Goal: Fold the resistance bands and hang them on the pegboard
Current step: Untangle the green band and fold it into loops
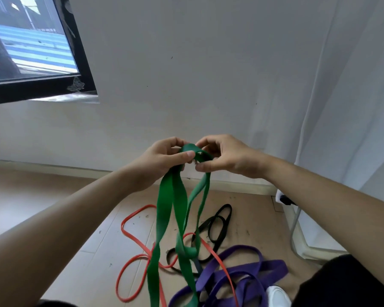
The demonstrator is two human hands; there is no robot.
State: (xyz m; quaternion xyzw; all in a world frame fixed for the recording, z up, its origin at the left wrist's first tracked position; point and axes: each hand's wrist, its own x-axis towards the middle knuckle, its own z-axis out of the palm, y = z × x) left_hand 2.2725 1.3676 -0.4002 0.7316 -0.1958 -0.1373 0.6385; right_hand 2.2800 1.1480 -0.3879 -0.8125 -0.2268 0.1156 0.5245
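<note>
Indoors, wall [186,63]: pale and plain, rising behind the green band [164,209] and filling most of the view.
Floor [64,207]: light wood-look boards under the green band, with a skirting strip where floor meets wall.
Window [31,45]: dark-framed, up and to the left of the green band, striped paving visible through the glass.
Curtain [353,107]: white cloth hanging to the right of the green band, reaching down to floor level.
Green band: a wide resistance loop held up in front of the wall at its top end; several strands hang down from there, twisting and crossing, and run out of view at the bottom edge.
Purple band [273,265]: wide, heaped in loose coils on the floor to the lower right of the green band.
Red band [213,253]: thin, sprawled in open loops on the floor behind the green band's hanging strands, showing on both sides of them.
Black band [226,206]: narrow, lying in loops on the floor just right of the green band, partly tangled with the red one.
Left hand [162,158]: grasping the green band's top from the left, fingers [187,155] curled round it and the thumb pressed across the strands.
Right hand [226,156]: pinching the same top fold from the right, fingers [208,140] curved over it.
White shoe [277,295]: at the bottom edge, right of the green band, beside the purple coils.
</note>
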